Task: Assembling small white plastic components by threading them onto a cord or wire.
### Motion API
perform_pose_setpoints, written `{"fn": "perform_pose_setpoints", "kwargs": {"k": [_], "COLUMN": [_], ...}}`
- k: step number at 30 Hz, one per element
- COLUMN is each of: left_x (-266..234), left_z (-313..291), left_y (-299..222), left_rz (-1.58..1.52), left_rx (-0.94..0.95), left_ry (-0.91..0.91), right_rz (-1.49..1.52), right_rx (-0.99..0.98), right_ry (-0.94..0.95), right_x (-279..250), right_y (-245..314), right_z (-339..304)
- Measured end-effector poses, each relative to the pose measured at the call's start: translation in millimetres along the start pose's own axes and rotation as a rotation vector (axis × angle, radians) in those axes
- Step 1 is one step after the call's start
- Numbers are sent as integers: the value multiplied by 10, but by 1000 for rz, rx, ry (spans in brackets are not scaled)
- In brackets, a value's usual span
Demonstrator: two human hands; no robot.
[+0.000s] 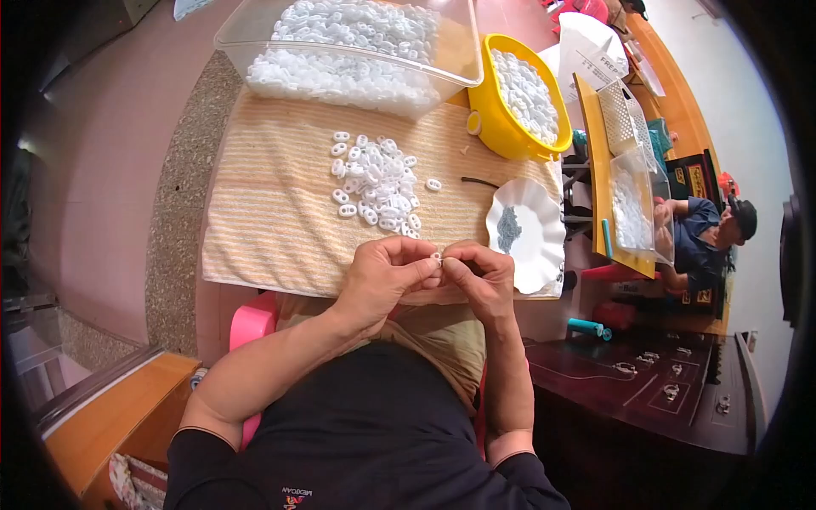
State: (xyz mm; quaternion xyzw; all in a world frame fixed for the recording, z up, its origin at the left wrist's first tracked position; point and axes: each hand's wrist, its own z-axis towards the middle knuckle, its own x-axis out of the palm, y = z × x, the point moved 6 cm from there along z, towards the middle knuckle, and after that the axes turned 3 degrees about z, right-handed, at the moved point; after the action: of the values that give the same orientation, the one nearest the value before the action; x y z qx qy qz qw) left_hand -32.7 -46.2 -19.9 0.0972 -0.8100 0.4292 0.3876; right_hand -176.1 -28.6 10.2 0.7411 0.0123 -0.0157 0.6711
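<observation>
My left hand [387, 276] and my right hand [480, 276] meet at the near edge of a striped beige towel [272, 212]. Together they pinch one small white plastic piece [437, 257] between their fingertips. A loose pile of the same white oval pieces [378, 183] lies on the towel just beyond my hands. To the right of my right hand sits a white scalloped dish [529, 223] holding a small heap of tiny grey parts [508, 228].
A clear plastic tub [340, 42] and a yellow basin [501, 119], both full of white pieces, stand at the far edge. Another person [710, 238] sits at the right by an orange table. A dark carved table [646, 391] is at lower right.
</observation>
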Motion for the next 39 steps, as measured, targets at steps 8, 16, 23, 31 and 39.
{"fn": "perform_pose_setpoints", "kwargs": {"k": [8, 16, 23, 31, 39], "left_x": [-43, -32, -41, -16, -24], "left_z": [-9, 4, 8, -3, -1], "left_y": [2, -2, -7, -16, -12], "left_rz": [56, 58, 56, 60, 76], "left_rx": [44, 58, 54, 54, 76], "left_ry": [-41, -49, -43, -34, -45], "right_rz": [-23, -2, -58, -205, -197], "right_rx": [-69, 11, 10, -54, -28], "right_ry": [-2, -33, 0, 8, -6], "right_x": [48, 43, 68, 51, 84], "right_y": [-20, -74, -45, -53, -24], "right_z": [30, 16, 13, 20, 17]}}
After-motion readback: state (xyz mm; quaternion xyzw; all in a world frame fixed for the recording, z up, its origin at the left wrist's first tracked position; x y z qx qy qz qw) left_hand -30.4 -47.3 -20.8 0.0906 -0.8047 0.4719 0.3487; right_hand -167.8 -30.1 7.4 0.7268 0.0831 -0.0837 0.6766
